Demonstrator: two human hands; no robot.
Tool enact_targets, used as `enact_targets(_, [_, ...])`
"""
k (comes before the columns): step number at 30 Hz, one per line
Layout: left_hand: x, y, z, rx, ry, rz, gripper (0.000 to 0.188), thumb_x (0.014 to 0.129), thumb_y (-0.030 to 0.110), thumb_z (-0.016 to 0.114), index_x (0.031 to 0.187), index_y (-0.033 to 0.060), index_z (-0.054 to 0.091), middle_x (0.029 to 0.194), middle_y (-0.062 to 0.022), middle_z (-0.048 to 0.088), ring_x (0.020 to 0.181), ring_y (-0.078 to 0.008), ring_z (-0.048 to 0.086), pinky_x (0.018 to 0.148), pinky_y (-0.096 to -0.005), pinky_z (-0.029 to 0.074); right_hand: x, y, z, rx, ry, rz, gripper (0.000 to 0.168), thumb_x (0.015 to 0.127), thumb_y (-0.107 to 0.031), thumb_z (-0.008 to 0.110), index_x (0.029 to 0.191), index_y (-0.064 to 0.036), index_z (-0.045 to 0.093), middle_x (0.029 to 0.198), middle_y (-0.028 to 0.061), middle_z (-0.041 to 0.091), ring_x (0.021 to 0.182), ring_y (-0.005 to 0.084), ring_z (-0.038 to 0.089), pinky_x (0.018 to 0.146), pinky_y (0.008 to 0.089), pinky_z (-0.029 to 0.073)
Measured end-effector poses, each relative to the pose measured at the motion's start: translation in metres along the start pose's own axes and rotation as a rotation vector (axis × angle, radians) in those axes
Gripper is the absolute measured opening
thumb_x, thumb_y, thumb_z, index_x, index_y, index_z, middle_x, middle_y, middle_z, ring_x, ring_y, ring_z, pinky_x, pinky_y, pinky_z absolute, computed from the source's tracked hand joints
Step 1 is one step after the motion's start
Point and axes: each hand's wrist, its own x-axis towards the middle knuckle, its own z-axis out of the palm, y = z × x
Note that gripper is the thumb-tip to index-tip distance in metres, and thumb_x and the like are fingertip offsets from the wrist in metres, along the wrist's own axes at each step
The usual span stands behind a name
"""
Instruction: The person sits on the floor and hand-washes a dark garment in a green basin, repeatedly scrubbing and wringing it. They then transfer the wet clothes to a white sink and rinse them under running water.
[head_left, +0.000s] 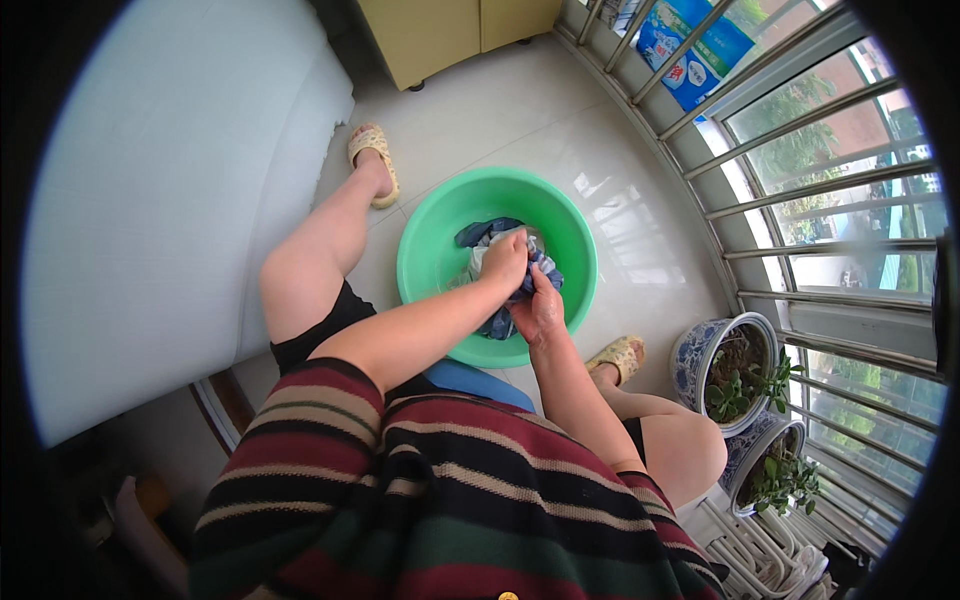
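A round green plastic basin (427, 202) stands on the floor between my feet. Inside it lies a blue and white cloth garment (487, 232), bunched up and wet-looking. My left hand (505, 261) is closed on the bunched cloth, knuckles upward. Close beside it, my right hand (541, 309) grips the same cloth from the near right, its thumb pointing up along the fabric. Wet skin shows on the right hand and wrist. Part of the garment hangs below the hands towards the basin's near side. The cloth inside both fists is hidden.
Pale glossy tiles (510, 97) surround the basin. To the right stand two blue-and-white plant pots (694, 352) beside metal window bars (825, 180). A large pale covered block (172, 187) rises on the left, and a yellowish cabinet (427, 37) stands at the far side.
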Motion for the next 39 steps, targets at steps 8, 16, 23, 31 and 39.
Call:
enact_targets(8, [-0.018, 0.009, 0.019, -0.11, 0.005, -0.072, 0.042, 0.091, 0.027, 0.045, 0.126, 0.0036, 0.048, 0.123, -0.0196, 0.053, 0.111, -0.0288, 0.052, 0.096, -0.035, 0.038, 0.012, 0.012, -0.026, -0.007, 0.065, -0.007, 0.031, 0.093, -0.028, 0.047, 0.117, -0.01, 0.051, 0.104, 0.0074, 0.059, 0.094, 0.0212, 0.057, 0.081, 0.0379, 0.047])
enact_targets(16, [-0.071, 0.014, 0.043, 0.327, -0.075, 0.446, 0.037, 0.088, 0.017, 0.046, 0.123, 0.0038, 0.051, 0.126, -0.0212, 0.049, 0.12, -0.0322, 0.045, 0.102, -0.036, 0.031, 0.001, -0.019, -0.023, 0.108, 0.05, -0.185, 0.033, 0.092, -0.041, 0.046, 0.106, -0.012, 0.055, 0.094, 0.0045, 0.058, 0.087, 0.0175, 0.054, 0.077, 0.0341, 0.045])
enact_targets(23, [0.006, -0.006, 0.002, -0.183, -0.138, -0.169, 0.042, 0.09, 0.037, 0.047, 0.106, 0.0015, 0.061, 0.099, -0.0081, 0.062, 0.084, -0.0149, 0.056, 0.076, -0.0301, 0.045, -0.002, 0.006, -0.006, 0.084, -0.001, -0.096, 0.035, 0.089, -0.034, 0.054, 0.117, -0.013, 0.055, 0.11, 0.0037, 0.059, 0.095, 0.0185, 0.056, 0.08, 0.0367, 0.045])
enact_targets(31, [-0.046, 0.02, 0.024, -0.167, -0.049, 0.346, 0.036, 0.091, 0.011, 0.039, 0.123, -0.0012, 0.048, 0.123, -0.02, 0.051, 0.113, -0.0302, 0.049, 0.096, -0.0355, 0.036, 0.003, 0.001, -0.015, 0.188, 0.049, -0.076, 0.028, 0.088, -0.033, 0.057, 0.097, -0.007, 0.059, 0.085, 0.0045, 0.06, 0.075, 0.0146, 0.058, 0.062, 0.0314, 0.049])
enact_targets(39, [-0.057, 0.06, -0.069, 0.371, -0.425, 1.327, 0.047, 0.08, 0.045, 0.061, 0.111, 0.0108, 0.054, 0.112, -0.0129, 0.05, 0.107, -0.0335, 0.049, 0.094, -0.0442, 0.037, -0.037, -0.026, 0.035, 0.199, -0.025, 0.246, 0.052, 0.086, -0.061, 0.04, 0.096, -0.012, 0.056, 0.086, 0.0063, 0.059, 0.077, 0.0206, 0.059, 0.071, 0.037, 0.048])
